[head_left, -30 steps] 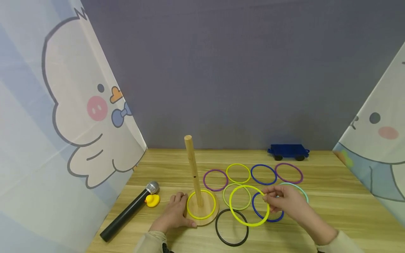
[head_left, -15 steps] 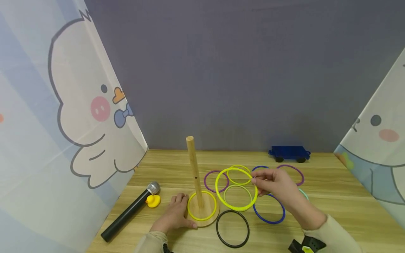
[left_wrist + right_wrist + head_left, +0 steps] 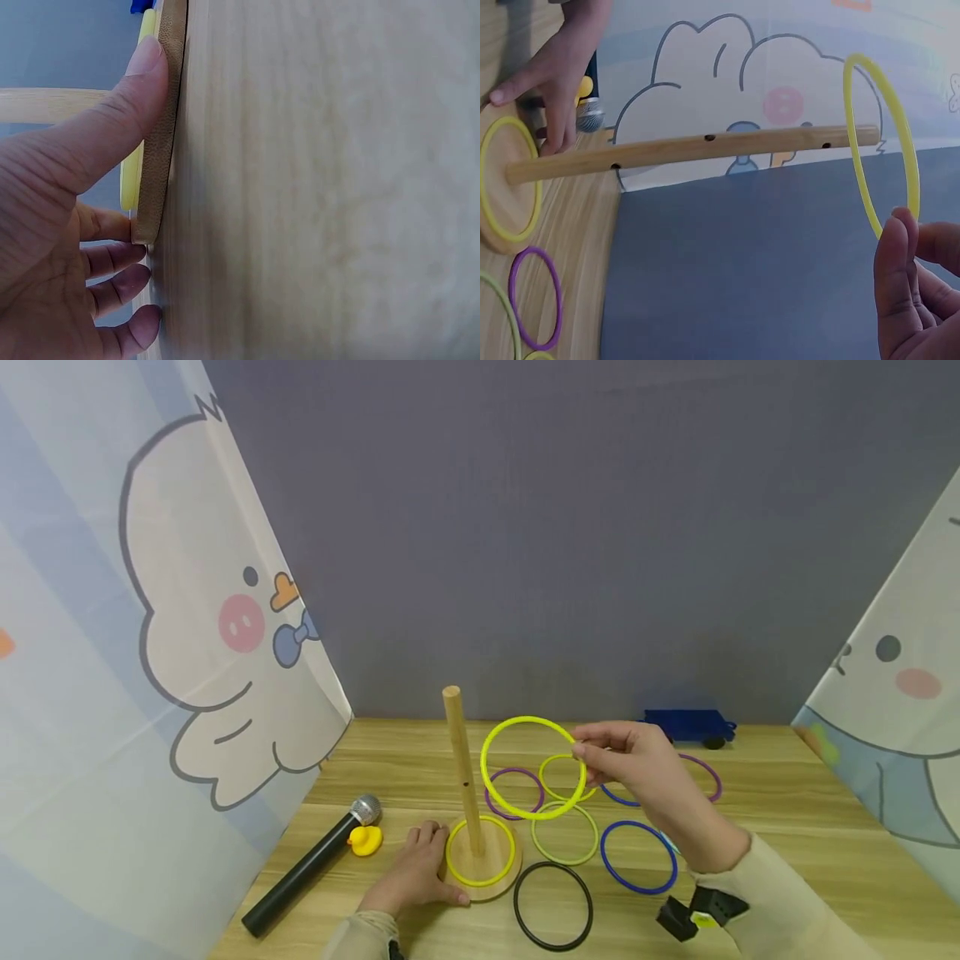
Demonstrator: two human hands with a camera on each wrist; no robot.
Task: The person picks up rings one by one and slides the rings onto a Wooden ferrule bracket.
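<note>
A wooden post (image 3: 459, 735) stands upright on a round wooden base (image 3: 491, 847), where one yellow ring (image 3: 480, 883) lies around the post's foot. My left hand (image 3: 412, 868) grips the base's left side; the left wrist view shows thumb and fingers along its edge. Thumb and fingertips of my right hand (image 3: 637, 768) pinch another yellow ring (image 3: 909, 135) by its side, raised off the table. In the head view this ring appears right of the post, tilted; in the right wrist view it overlaps the post's top end.
Several rings lie right of the base, among them a black ring (image 3: 553, 948), a blue ring (image 3: 641, 891) and a light green ring (image 3: 566, 863). A microphone (image 3: 300, 877) and a yellow duck (image 3: 366, 841) lie left. A blue cart (image 3: 686, 724) stands at the back.
My right hand has lifted the yellow ring up and leftward, from over the lying rings to near the post. My left hand has stayed on the base.
</note>
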